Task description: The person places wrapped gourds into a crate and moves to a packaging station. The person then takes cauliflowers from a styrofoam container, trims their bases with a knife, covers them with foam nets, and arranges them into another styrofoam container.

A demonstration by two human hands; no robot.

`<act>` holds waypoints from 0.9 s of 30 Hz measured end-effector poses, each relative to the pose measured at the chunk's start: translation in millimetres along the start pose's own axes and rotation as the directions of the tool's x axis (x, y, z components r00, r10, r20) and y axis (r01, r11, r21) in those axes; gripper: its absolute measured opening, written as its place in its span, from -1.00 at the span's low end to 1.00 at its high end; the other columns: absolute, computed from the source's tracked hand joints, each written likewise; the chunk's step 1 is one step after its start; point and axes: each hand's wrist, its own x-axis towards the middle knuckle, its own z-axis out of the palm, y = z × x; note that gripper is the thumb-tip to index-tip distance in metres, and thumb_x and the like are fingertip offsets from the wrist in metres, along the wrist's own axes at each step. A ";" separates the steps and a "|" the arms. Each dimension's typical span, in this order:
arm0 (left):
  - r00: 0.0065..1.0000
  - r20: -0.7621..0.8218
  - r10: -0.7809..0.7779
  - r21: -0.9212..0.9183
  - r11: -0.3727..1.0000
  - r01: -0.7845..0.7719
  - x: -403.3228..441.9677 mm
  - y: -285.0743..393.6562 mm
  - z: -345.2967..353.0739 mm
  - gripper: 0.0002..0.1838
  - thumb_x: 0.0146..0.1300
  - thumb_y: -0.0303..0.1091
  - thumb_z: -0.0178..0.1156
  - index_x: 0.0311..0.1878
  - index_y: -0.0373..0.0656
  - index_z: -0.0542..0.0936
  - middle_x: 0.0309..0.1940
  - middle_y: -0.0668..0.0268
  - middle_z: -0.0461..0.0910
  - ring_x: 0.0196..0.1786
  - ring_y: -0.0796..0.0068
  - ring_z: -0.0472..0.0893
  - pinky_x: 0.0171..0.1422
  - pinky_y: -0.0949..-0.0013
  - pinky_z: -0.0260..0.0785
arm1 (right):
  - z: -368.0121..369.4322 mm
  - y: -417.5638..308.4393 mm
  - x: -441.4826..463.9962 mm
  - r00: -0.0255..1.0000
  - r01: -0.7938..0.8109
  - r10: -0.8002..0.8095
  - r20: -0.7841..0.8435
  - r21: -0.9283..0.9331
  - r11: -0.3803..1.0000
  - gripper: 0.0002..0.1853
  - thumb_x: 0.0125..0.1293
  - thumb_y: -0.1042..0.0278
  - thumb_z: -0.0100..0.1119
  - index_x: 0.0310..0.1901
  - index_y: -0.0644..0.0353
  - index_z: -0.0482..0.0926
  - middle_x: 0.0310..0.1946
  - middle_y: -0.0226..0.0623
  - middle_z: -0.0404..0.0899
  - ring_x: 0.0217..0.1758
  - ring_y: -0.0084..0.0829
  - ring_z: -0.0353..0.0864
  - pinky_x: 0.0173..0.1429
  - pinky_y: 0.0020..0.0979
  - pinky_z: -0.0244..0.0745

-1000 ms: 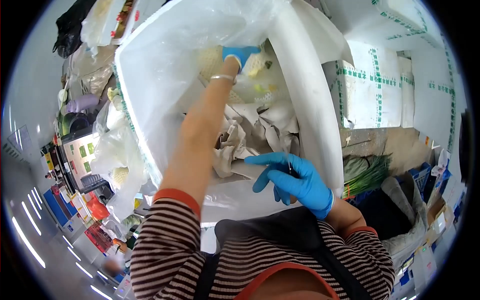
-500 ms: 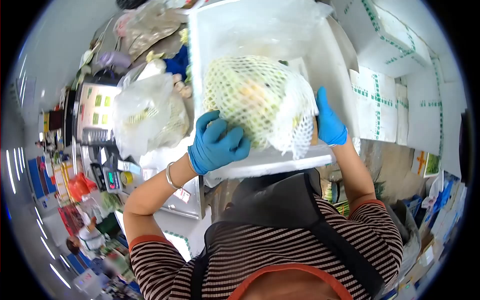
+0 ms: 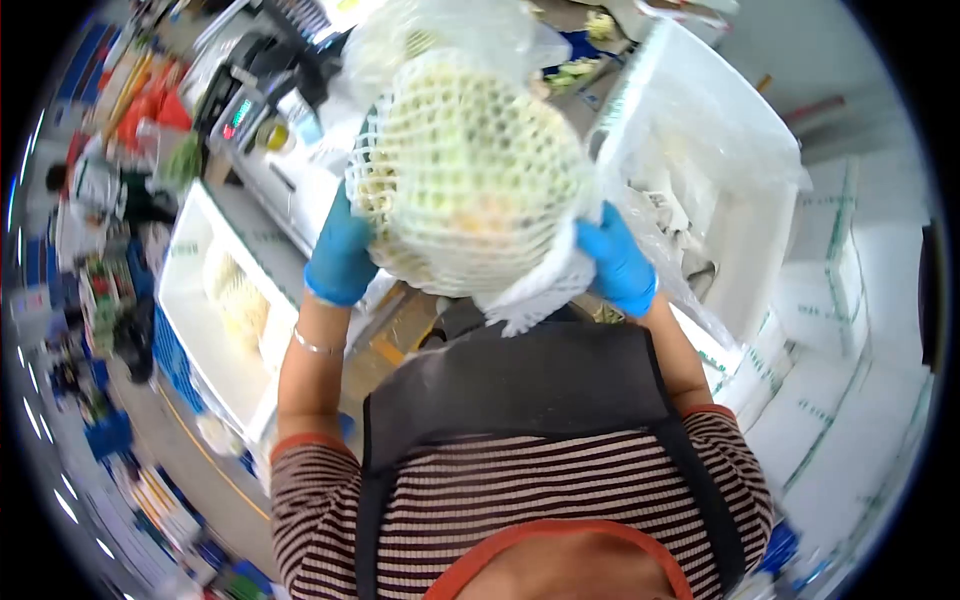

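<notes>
A large pale green vegetable in white foam netting is held up in front of my chest. My left hand, in a blue glove, grips its left side, with the fingers partly hidden behind the net. My right hand, also gloved in blue, holds the lower right side near the loose end of the net. The net hides part of the vegetable, so its exact kind is unclear.
To the right stands a white foam box with plastic lining and crumpled paper. At the left is another white foam box holding netted produce. A scale and a plastic bag are beyond. A person stands far left.
The netted vegetable has come out of the foam box and moved left with both hands. My left hand has gone round to its side. The view has turned left.
</notes>
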 end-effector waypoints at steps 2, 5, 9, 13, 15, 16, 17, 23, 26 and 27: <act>0.972 0.216 0.098 -0.215 0.975 -0.050 -10.1 9.8 -18.9 -0.24 0.21 -0.47 0.21 0.48 -0.28 0.19 0.33 0.17 0.42 0.32 0.35 0.47 0.39 0.30 0.33 | 22.0 7.3 -1.0 0.992 0.077 -0.036 0.122 -0.350 0.934 -0.42 0.27 0.36 0.28 0.29 0.38 0.38 0.02 -0.20 0.63 0.01 -0.41 0.62 0.16 -0.37 0.51; 0.956 0.266 -0.125 -0.141 0.976 0.167 -27.5 13.3 -50.1 -0.32 0.22 -0.49 0.24 0.43 -0.29 0.30 0.20 0.16 0.55 0.12 0.41 0.62 0.23 0.39 0.47 | 20.7 -1.2 -5.1 0.993 0.003 0.078 0.084 -0.699 0.715 -0.53 0.34 0.28 0.20 0.22 0.29 0.42 -0.23 -0.23 0.67 -0.29 -0.38 0.64 -0.16 -0.31 0.55; 0.932 0.117 -0.344 0.133 0.935 0.328 -62.9 -24.6 -83.5 -0.45 0.18 -0.44 0.35 0.26 -0.35 0.49 0.08 0.16 0.64 0.05 0.43 0.65 0.20 0.35 0.51 | -0.8 14.1 3.8 0.984 0.097 -0.179 0.024 -0.907 0.409 -0.76 0.48 0.19 -0.03 -0.08 0.19 0.49 -0.38 -0.04 0.59 -0.32 -0.03 0.63 -0.25 -0.18 0.48; 0.881 0.015 -0.474 0.148 0.872 0.467 -76.5 -39.8 -87.3 -0.53 0.19 -0.39 0.38 0.13 -0.39 0.55 -0.04 0.12 0.68 -0.11 0.38 0.72 0.03 0.37 0.59 | 44.2 22.7 -7.4 0.937 0.316 0.019 0.349 -0.871 0.376 -0.74 0.48 0.14 0.00 -0.21 0.16 0.51 -0.41 -0.07 0.57 -0.34 0.00 0.60 -0.28 -0.15 0.46; 0.889 0.032 -0.457 0.143 0.882 0.448 -80.5 -44.4 -85.6 -0.53 0.20 -0.39 0.36 0.14 -0.39 0.54 -0.03 0.12 0.68 -0.11 0.40 0.71 0.04 0.37 0.58 | 58.7 46.2 -8.2 0.881 0.466 -0.027 0.472 -0.857 0.220 -0.73 0.46 0.09 0.00 -0.25 0.12 0.50 -0.43 -0.13 0.57 -0.34 -0.05 0.62 -0.28 -0.14 0.49; 0.894 0.035 -0.447 0.137 0.888 0.438 -84.2 -47.1 -84.9 -0.53 0.20 -0.39 0.36 0.15 -0.39 0.54 -0.03 0.12 0.68 -0.11 0.41 0.71 0.05 0.37 0.58 | 61.6 57.2 -5.7 0.848 0.527 -0.028 0.530 -0.834 0.166 -0.72 0.46 0.08 0.00 -0.25 0.11 0.50 -0.43 -0.14 0.58 -0.36 -0.07 0.63 -0.29 -0.14 0.51; 0.889 0.043 -0.456 0.135 0.884 0.447 -86.1 -50.7 -86.3 -0.54 0.22 -0.39 0.33 0.15 -0.39 0.54 -0.04 0.13 0.68 -0.10 0.42 0.71 0.05 0.38 0.58 | 67.3 61.4 -3.1 0.839 0.541 -0.014 0.544 -0.830 0.136 -0.73 0.46 0.07 0.00 -0.24 0.10 0.51 -0.43 -0.15 0.58 -0.38 -0.07 0.63 -0.31 -0.13 0.51; 0.854 0.011 -0.520 0.154 0.845 0.513 -97.3 -66.3 -85.3 -0.49 0.22 -0.37 0.33 0.20 -0.39 0.50 0.02 0.09 0.66 -0.05 0.37 0.71 0.09 0.36 0.58 | 63.2 71.0 -11.9 0.800 0.583 0.166 0.577 -0.813 0.018 -0.77 0.46 0.11 -0.02 -0.21 0.05 0.53 -0.42 -0.20 0.61 -0.44 -0.13 0.64 -0.43 -0.14 0.50; 0.841 -0.035 -0.541 0.056 0.839 0.542 -101.7 -79.1 -93.6 -0.52 0.25 -0.36 0.30 0.19 -0.39 0.51 0.01 0.12 0.66 -0.06 0.41 0.71 0.06 0.38 0.58 | 39.5 79.3 -24.1 0.751 0.643 0.210 0.626 -0.766 -0.020 -0.82 0.45 0.17 0.01 -0.18 0.03 0.55 -0.44 -0.22 0.60 -0.46 -0.18 0.64 -0.44 -0.18 0.50; 0.832 -0.046 -0.552 0.019 0.833 0.553 -102.5 -86.0 -100.1 -0.53 0.25 -0.37 0.30 0.18 -0.39 0.52 -0.01 0.12 0.67 -0.06 0.41 0.70 0.07 0.37 0.58 | 38.2 79.2 -26.4 0.721 0.686 0.147 0.678 -0.727 -0.012 -0.83 0.45 0.19 0.01 -0.19 0.04 0.56 -0.44 -0.22 0.60 -0.46 -0.19 0.64 -0.44 -0.19 0.50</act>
